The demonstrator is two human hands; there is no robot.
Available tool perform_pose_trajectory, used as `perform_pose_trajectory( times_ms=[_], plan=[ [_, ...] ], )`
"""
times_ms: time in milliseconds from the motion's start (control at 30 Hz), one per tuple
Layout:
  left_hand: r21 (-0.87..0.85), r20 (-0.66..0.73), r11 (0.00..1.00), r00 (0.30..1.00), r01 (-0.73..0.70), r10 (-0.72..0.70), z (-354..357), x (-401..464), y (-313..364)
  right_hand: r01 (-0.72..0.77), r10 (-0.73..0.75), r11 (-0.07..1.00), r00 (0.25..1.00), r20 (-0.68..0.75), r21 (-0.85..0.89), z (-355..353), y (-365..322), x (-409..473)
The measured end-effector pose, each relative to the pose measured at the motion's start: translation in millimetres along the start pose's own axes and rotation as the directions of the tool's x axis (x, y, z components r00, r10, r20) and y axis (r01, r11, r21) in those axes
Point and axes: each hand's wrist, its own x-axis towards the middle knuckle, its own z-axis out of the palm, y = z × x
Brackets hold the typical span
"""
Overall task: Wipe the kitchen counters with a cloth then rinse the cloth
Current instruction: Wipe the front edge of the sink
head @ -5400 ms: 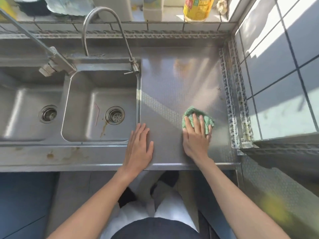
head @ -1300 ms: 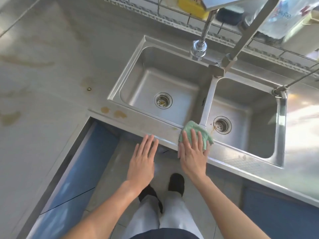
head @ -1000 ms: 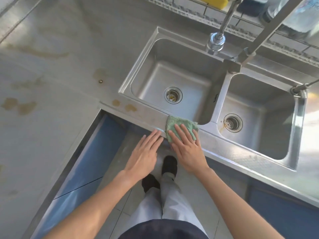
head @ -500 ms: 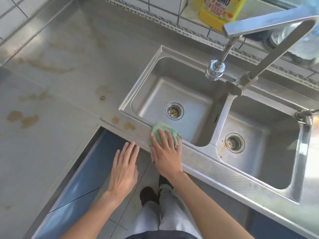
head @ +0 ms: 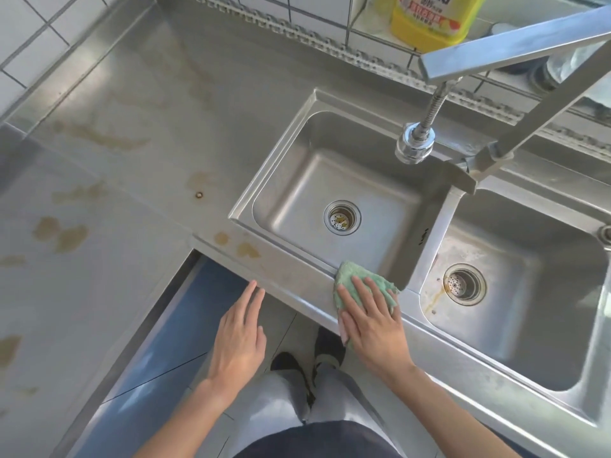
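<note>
Pressing flat with straight, spread fingers, the right hand [head: 372, 317] pins the green cloth [head: 360, 285] to the counter's [head: 158, 127] front edge, at the near rim of the left sink basin [head: 334, 193] by the divider. The left hand [head: 239, 335] hovers open and holds nothing, fingers straight, just off the front edge, apart from the cloth. Brownish stains [head: 246, 249] mark the counter left of the cloth.

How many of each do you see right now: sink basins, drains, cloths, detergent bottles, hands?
Sink basins: 2, left and right
Drains: 2, and
Green cloth: 1
Yellow detergent bottle: 1
Hands: 2, left hand, right hand
Total: 8
</note>
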Motion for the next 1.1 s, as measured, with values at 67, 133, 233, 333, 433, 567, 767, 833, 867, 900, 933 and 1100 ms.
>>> perform_pose_trajectory(
  times_ms=[67, 133, 233, 333, 433, 567, 767, 833, 867, 900, 933, 1100],
  plan=[
    [0.008, 0.008, 1.0, 1.0, 0.01, -0.01, -4.7, 0.4, 4.2, 0.006, -0.007, 1.0, 1.0, 0.029, 0.02, 1.3, -29.6, 30.5],
    [0.05, 0.009, 0.999, 1.0, -0.009, 0.008, -12.3, 2.3, 4.7, 0.039, -0.041, 0.998, 0.999, 0.035, 0.04, 2.5, -63.7, 64.5],
    [0.094, -0.009, 0.995, 0.999, -0.043, 0.044, -25.8, 11.2, -3.1, 0.099, -0.103, 0.994, 0.992, 0.074, 0.054, 5.5, -102.1, 99.6],
    [0.036, -0.079, 0.999, 0.997, -0.016, 0.019, -36.5, 26.0, -16.2, 0.15, -0.152, 0.988, 0.988, 0.042, 0.042, 8.6, -100.5, 101.1],
    [0.073, -0.123, 0.997, 0.992, 0.033, -0.024, -41.9, 42.9, -38.5, 0.133, -0.133, 0.991, 0.991, -0.016, 0.016, 11.5, -74.9, 69.6],
    [0.155, -0.116, 0.981, 0.989, 0.114, -0.096, -47.1, 62.0, -78.2, 0.038, -0.041, 0.998, 0.998, -0.043, -0.058, 9.3, -34.1, 12.0],
    [0.29, -0.075, 0.957, 0.997, -0.001, 0.024, -44.8, 63.4, -109.3, -0.263, 0.262, 0.964, 0.965, -0.02, -0.041, 3.3, -90.7, 40.8],
    [0.266, -0.093, 0.964, 0.995, -0.015, 0.041, -46.1, 63.8, -110.7, -0.248, 0.246, 0.969, 0.968, -0.047, -0.024, 9.3, -128.6, 79.1],
    [0.243, -0.104, 0.97, 0.993, -0.023, 0.05, -48.6, 65.1, -112.2, -0.224, 0.222, 0.974, 0.973, -0.061, -0.022, 12.4, -145.9, 98.5],
    [0.212, -0.123, 0.977, 0.99, -0.036, 0.063, -52.0, 67.4, -115.4, -0.195, 0.193, 0.981, 0.979, -0.069, -0.021, 15.7, -161.4, 115.3],
    [0.176, -0.148, 0.983, 0.986, -0.054, 0.081, -55.9, 71.4, -120.4, -0.165, 0.163, 0.986, 0.984, -0.07, -0.022, 19.2, -172.8, 127.7],
    [0.103, -0.199, 0.98, 0.962, -0.171, 0.189, -72.8, 104.0, -152.7, -0.039, 0.037, 0.998, 0.999, -0.039, -0.059, 24.7, -158.3, 101.9]
  ],
)
